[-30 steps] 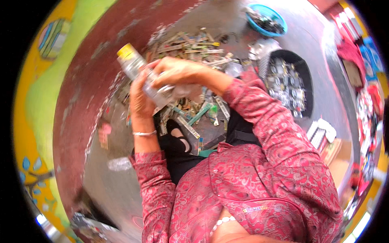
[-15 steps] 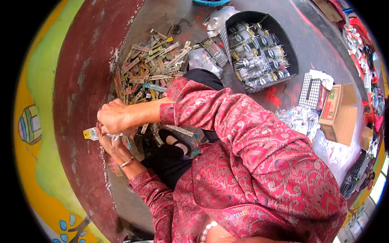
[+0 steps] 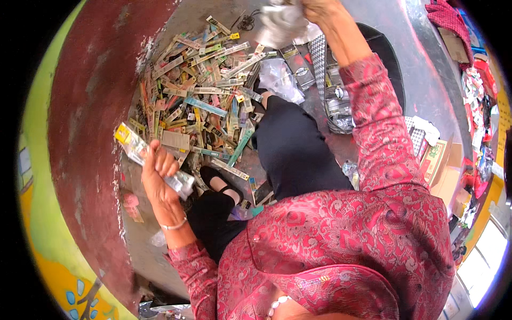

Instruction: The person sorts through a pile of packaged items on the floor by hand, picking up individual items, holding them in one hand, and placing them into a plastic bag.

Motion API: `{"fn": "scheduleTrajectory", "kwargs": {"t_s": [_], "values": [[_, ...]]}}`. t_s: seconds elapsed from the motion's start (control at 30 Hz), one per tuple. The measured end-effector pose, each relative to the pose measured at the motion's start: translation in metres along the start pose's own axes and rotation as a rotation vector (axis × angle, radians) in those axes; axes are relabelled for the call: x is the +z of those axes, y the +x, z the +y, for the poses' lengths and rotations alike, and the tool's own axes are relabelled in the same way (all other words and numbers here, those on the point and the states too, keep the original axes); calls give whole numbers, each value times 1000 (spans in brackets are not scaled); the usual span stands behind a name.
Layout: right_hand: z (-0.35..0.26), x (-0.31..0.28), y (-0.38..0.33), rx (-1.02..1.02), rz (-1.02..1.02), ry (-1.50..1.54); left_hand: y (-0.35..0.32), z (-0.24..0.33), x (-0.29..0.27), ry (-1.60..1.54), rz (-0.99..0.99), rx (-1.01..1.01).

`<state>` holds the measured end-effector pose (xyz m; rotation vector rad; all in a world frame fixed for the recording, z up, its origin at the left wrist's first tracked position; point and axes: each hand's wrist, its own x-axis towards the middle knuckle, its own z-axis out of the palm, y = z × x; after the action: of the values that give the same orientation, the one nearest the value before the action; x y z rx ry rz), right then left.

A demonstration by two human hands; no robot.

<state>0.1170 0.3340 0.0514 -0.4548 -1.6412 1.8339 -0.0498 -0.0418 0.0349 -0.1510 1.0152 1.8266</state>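
My left hand (image 3: 161, 169) is closed around a slim clear plastic packet (image 3: 129, 142) with a yellow end. The packet sticks out on both sides of the fist, above the left edge of the floor pile. At the top edge, my right hand (image 3: 322, 9) is partly cut off and blurred. A crumpled, silvery-white plastic bag (image 3: 280, 24) hangs from its fingers, smeared by motion. Below it, a heap of long narrow packets (image 3: 186, 88) in mixed colours covers the floor.
A dark basket (image 3: 385, 58) of clear packages stands right of my knee, partly behind my right arm. Beside it lie a clear plastic bag (image 3: 281, 80) and dark packages (image 3: 298, 69). An open cardboard box (image 3: 445, 168) sits farther right. A dark red wall (image 3: 88, 122) curves along the left.
My hands were together at the left over the packet. My right hand has swung up and right to the plastic bag; my left keeps the packet and has lifted slightly.
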Motion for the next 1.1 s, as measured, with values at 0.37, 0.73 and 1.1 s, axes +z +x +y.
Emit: {"fn": "scheduleTrajectory", "kwargs": {"t_s": [0.37, 0.73, 1.1], "values": [[171, 16, 35, 257, 4, -67, 6, -13, -5, 44, 129, -146], [338, 79, -3, 39, -164, -752, 43, -33, -6, 113, 203, -234], [204, -55, -120, 408, 446, -723, 112, -99, 28, 877, 10, -347]]}}
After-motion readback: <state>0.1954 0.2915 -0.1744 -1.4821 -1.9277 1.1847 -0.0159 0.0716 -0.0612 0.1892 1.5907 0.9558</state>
